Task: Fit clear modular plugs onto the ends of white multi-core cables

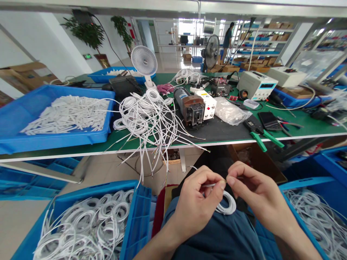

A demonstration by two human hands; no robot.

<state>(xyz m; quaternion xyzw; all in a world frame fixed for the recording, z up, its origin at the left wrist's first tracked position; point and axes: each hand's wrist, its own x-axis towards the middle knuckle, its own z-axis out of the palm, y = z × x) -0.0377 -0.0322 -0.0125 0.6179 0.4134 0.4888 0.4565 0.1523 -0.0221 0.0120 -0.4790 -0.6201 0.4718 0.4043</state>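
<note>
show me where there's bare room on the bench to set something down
Bare black mat shows in front of the plastic bag, between the brown machine and the green-handled tool. Another patch, green benchtop, lies right of the pliers. It's crowded left, where the white cable pile sits beside the blue tray.

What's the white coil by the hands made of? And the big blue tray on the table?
White coil: probably plastic-coated cable, smooth with a faint sheen; its core is unclear. Blue tray: likely moulded plastic, evenly coloured, slightly glossy rim.
</note>
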